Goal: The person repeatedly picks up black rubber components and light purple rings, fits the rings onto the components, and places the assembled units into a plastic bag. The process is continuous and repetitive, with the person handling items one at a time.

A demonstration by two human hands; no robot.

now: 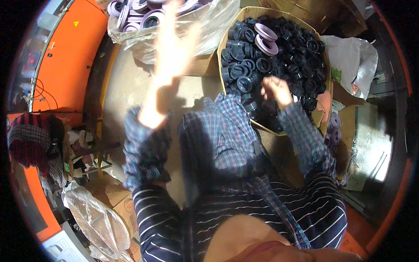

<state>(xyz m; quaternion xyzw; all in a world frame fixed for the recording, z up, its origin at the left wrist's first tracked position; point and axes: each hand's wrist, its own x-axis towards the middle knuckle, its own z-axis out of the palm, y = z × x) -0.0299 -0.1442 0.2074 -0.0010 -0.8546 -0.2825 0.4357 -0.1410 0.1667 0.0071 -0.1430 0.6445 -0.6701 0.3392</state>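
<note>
My left hand point(174, 46) is raised, blurred, fingers spread, empty, just below a clear plastic bag of several pale purple rings point(144, 15). My right hand point(276, 89) is curled at the near edge of a cardboard box point(221, 43) full of black round plastic caps point(297, 56); its fingers are closed among the caps, and whether it grips one is unclear. Two pale purple rings point(265, 37) lie on top of the black caps.
An orange machine panel point(70, 56) stands at the left. A crumpled clear bag point(94, 218) and cardboard lie at lower left. White plastic bags point(353, 56) sit to the right of the box. Another person's patterned head covering point(28, 139) shows at far left.
</note>
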